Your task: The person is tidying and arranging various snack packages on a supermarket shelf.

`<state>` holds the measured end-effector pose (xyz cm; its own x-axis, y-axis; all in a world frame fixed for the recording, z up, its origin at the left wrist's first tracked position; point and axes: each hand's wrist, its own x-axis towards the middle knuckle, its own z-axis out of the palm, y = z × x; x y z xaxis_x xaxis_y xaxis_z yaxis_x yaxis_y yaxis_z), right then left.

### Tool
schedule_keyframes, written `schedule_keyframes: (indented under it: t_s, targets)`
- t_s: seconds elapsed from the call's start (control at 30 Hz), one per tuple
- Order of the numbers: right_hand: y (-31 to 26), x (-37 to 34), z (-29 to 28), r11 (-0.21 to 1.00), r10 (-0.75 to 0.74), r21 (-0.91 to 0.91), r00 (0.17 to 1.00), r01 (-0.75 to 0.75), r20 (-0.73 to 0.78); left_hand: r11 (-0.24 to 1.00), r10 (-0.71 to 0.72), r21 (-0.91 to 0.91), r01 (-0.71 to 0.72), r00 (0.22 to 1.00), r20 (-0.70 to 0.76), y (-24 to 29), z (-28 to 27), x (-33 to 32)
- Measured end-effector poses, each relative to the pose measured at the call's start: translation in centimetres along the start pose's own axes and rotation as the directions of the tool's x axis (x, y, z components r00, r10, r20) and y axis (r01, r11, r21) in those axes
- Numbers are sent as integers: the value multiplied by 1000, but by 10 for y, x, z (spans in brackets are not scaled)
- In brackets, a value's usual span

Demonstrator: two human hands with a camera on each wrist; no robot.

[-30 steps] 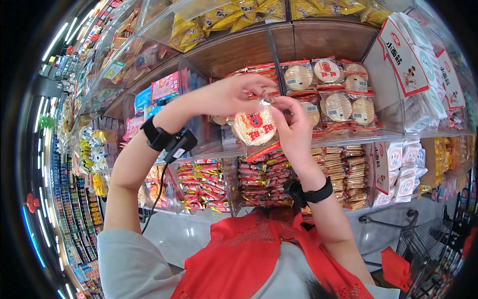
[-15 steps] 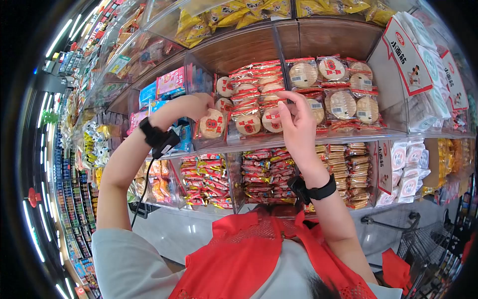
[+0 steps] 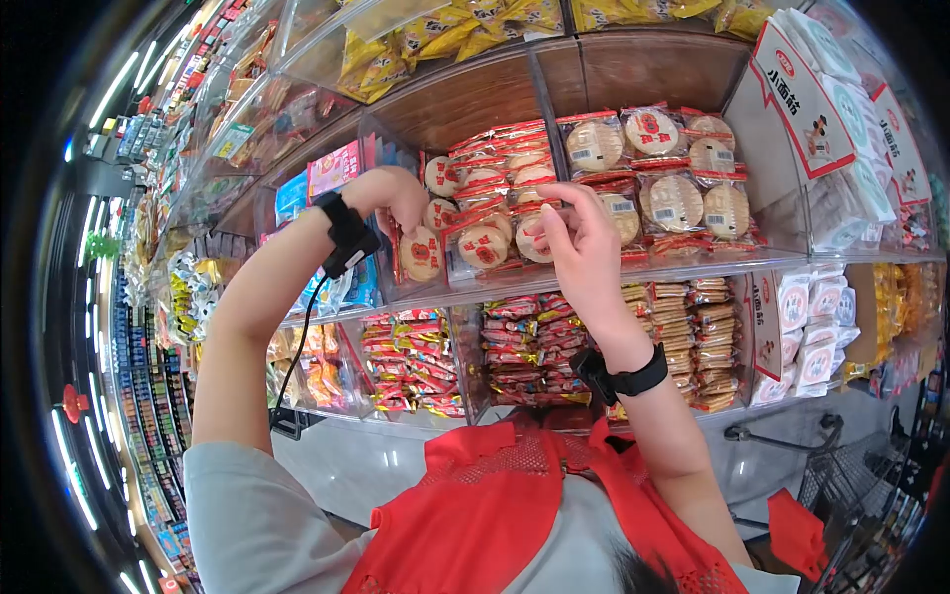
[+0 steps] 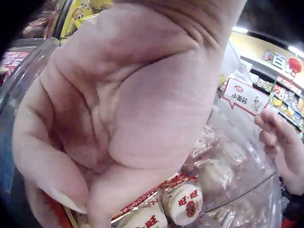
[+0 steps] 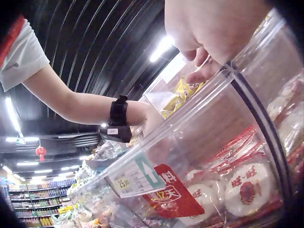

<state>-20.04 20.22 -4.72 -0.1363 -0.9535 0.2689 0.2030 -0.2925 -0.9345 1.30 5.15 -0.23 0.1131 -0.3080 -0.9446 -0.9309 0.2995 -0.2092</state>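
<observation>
In the head view the left hand (image 3: 399,196) is at the left end of a clear bin, its fingers pinching the upper edge of a wrapped round cracker (image 3: 420,254). Up close in the left wrist view, that hand (image 4: 123,104) is curled, thumb and finger together above red-edged wrappers; the fingertip contact is partly hidden. The right hand (image 3: 586,247) hovers over the bin's front, thumb and index finger apart and bent, holding nothing. Rows of packed crackers (image 3: 483,247) lie between the hands. The right wrist view shows the right hand (image 5: 213,33) above the clear rim.
A clear divider separates off more crackers (image 3: 675,204) at the right. Pink and blue packets (image 3: 333,170) are left of the bin, yellow bags (image 3: 426,45) above. Below are red packets (image 3: 411,361); a sign (image 3: 804,102) stands at the right. A cart (image 3: 856,465) is at lower right.
From the middle, where both hands held a wrapped cracker, the left hand has carried it left and down into the bin's left end. The right hand has let go and stayed near the front.
</observation>
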Motion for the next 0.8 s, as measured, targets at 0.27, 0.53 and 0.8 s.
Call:
schedule_keyframes:
  t_s: [0.27,0.53,0.8]
  targets:
    - [-4,0,0,1000,17,3,1000,-17,-3,991,-51,-120,61,995,87,-4,-2,16]
    - [-3,-1,4,979,-51,-197,998,59,45,951,283,151,-270,957,-68,-20,-7,-63]
    - [-28,5,29,921,248,-349,952,-174,180,271,415,-430,-861,508,-755,20,63,-102]
